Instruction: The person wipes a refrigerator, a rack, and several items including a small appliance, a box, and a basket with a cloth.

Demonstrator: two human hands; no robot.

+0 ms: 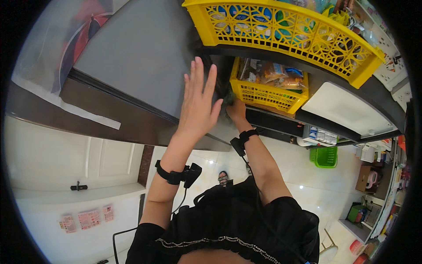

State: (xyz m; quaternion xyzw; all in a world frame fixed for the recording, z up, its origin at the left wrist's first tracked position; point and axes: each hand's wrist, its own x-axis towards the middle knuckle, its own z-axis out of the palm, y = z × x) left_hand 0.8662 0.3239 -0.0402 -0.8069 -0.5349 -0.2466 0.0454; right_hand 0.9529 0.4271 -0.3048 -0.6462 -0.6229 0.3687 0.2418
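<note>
My left hand (199, 102) is raised with its fingers apart and holds nothing. It is in front of the edge of a large grey panel (138, 56) of a cabinet or appliance; whether it touches the panel I cannot tell. My right hand (236, 110) reaches down into the gap beside the shelving, its fingers around a dark green, fuzzy cloth or scrubber (229, 99), partly hidden and blurred. Close to that hand, a small yellow plastic basket (267, 95) holds bagged food packets (277, 74).
Above is a larger yellow crate (290, 36) full of packaged goods. A white panel or tray (349, 109) lies on the right. Below are a green basket (324, 157) on the tiled floor (286, 168) and stocked shelves (379, 184). A white door (75, 155) is at left.
</note>
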